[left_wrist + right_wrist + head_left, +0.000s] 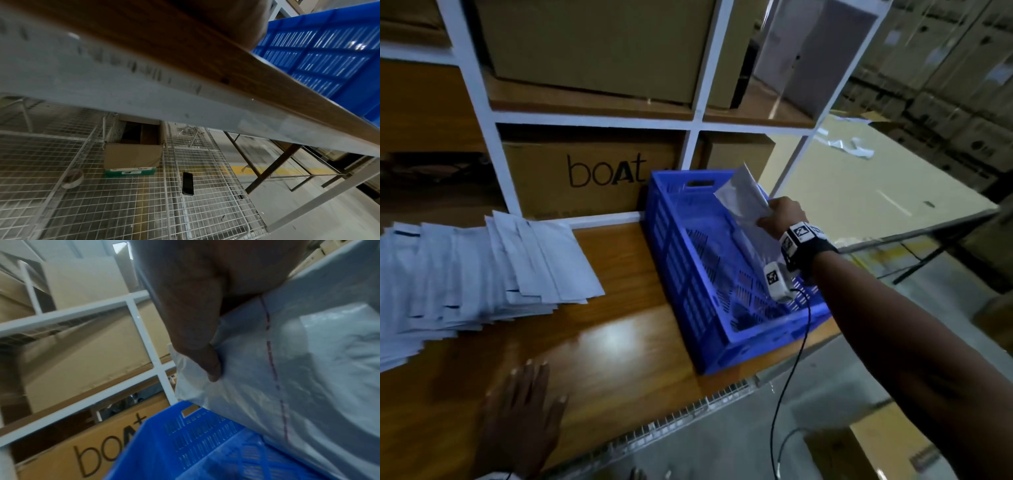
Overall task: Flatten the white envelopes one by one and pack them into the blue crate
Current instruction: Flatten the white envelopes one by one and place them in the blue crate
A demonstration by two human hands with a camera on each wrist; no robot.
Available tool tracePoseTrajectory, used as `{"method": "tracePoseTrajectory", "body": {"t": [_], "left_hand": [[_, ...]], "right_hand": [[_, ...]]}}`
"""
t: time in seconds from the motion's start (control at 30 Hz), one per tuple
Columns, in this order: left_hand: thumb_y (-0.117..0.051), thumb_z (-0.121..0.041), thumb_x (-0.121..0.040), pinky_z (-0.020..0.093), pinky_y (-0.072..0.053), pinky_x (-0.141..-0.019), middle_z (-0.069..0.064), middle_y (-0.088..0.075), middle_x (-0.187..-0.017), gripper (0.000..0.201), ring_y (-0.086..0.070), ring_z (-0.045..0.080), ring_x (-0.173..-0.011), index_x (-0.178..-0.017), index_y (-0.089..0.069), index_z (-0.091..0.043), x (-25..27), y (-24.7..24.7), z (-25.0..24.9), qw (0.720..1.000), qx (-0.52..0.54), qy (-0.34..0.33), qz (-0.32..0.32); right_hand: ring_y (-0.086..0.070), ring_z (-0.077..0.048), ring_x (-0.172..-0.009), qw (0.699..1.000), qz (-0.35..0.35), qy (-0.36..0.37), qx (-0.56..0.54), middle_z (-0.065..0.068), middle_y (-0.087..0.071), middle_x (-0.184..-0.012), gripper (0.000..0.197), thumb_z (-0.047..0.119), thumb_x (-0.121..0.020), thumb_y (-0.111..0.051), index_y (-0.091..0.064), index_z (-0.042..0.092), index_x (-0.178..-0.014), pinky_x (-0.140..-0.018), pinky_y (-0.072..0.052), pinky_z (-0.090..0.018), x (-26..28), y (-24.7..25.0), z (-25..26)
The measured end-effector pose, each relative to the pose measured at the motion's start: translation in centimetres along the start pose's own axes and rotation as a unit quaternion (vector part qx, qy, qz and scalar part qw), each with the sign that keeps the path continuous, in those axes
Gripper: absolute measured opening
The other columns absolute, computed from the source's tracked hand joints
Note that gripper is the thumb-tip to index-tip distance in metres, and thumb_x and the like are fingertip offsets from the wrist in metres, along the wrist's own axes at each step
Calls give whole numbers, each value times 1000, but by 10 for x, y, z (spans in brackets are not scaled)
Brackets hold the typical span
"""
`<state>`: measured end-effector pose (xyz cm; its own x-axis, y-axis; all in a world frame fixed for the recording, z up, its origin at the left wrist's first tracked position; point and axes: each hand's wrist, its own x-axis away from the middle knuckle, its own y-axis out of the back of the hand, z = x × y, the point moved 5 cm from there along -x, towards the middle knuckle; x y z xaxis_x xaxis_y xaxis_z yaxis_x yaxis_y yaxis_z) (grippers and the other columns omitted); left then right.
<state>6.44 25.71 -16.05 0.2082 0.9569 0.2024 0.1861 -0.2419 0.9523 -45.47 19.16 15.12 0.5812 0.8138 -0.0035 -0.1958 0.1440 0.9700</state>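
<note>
A blue slatted crate (674,240) stands on the wooden table at the right. My right hand (780,216) grips a white envelope (743,202) and holds it tilted over the crate's right side. In the right wrist view the thumb (207,363) presses on the envelope (298,369) above the crate (185,443). A fanned pile of white envelopes (482,274) lies at the table's left. My left hand (524,404) lies flat on the table near its front edge, fingers spread, holding nothing. The crate's side (320,53) shows in the left wrist view.
White shelving behind the table holds cardboard boxes, one marked "boat" (592,174). A cable (791,377) hangs from my right wrist. Under the table a wire-mesh shelf (123,203) carries a small box (131,155), a tape roll (72,178) and a phone (188,183).
</note>
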Motion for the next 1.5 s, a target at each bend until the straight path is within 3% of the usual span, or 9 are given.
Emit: {"method": "tracePoseTrajectory", "body": {"t": [0.13, 0.5, 0.63, 0.87, 1.0, 1.1, 1.2, 1.33, 1.5], "left_hand": [[-32, -68, -87, 55, -24, -113, 6, -44, -158, 78, -41, 33, -144, -149, -52, -25, 1, -3, -4, 999, -13, -21, -30], [-27, -73, -88, 57, -12, -121, -5, -22, -169, 80, -28, 29, -152, -160, -27, -39, -1, -21, 9, 999, 1, 18, -48], [-35, -67, -85, 50, -6, -121, -1, -26, -168, 80, -30, 32, -151, -158, -35, -33, 3, -14, 4, 996, 29, 8, -81], [-27, -77, -87, 65, -24, -118, -8, -17, -170, 82, -22, 30, -154, -161, -22, -41, -1, -22, 13, 997, 47, 17, -52], [-22, -81, -87, 68, -29, -115, -9, -17, -170, 82, -22, 32, -154, -160, -19, -44, 0, -21, 14, 996, 64, 14, -54], [-22, -80, -88, 68, -28, -115, -8, -19, -170, 80, -21, 31, -155, -160, -22, -44, 0, -21, 14, 996, 67, 8, -57], [-22, -80, -88, 66, -26, -117, -9, -19, -169, 81, -22, 31, -154, -159, -26, -42, 0, -22, 14, 996, 68, 11, -60], [-21, -80, -88, 64, -23, -118, -8, -21, -169, 81, -24, 32, -153, -159, -26, -42, 0, -24, 15, 996, 61, 14, -63], [-23, -79, -88, 55, -9, -122, -12, -16, -169, 81, -22, 30, -154, -160, -23, -43, -2, -28, 18, 996, 61, 27, -57]], "right_hand": [[-61, -35, -77, 999, 33, -29, 4, -13, -61, -81, 18, 20, -80, -71, -67, 5, -90, -61, -37, -30, -35, -38, -34], [-65, -40, -107, 982, 86, 9, 168, -18, -65, -116, 45, 28, -81, -72, -61, 10, -120, -85, -54, -47, -82, -119, -67], [-66, -42, -102, 978, 100, 27, 180, -20, -64, -114, 56, 24, -79, -74, -47, 7, -126, -70, -50, -46, -91, -132, -73], [-69, -42, -80, 973, 59, 110, 195, -23, -68, -99, 83, 13, -78, -74, -24, 10, -145, -57, -50, -43, -94, -141, -73], [-69, -39, -79, 949, 19, 162, 269, -21, -57, -131, 105, 21, -79, -74, -4, 14, -157, -54, -48, -40, -97, -146, -71], [-58, -39, -108, 915, 8, 199, 352, -18, -37, -146, 92, 34, -85, -70, -14, 15, -156, -68, -46, -41, -96, -150, -71], [-50, -35, -126, 853, 23, 327, 406, -9, -45, -149, 66, 45, -85, -67, -48, 25, -145, -93, -44, -45, -89, -159, -61], [-64, -33, -117, 779, 86, 430, 448, 0, -70, -122, 29, 51, -83, -64, -76, 38, -106, -96, -48, -58, -95, -187, -70], [-63, -26, -98, 735, -32, 511, 444, 5, -77, -86, 18, 41, -63, -76, -81, 30, -76, -108, -28, -53, -130, -225, -106]]}}
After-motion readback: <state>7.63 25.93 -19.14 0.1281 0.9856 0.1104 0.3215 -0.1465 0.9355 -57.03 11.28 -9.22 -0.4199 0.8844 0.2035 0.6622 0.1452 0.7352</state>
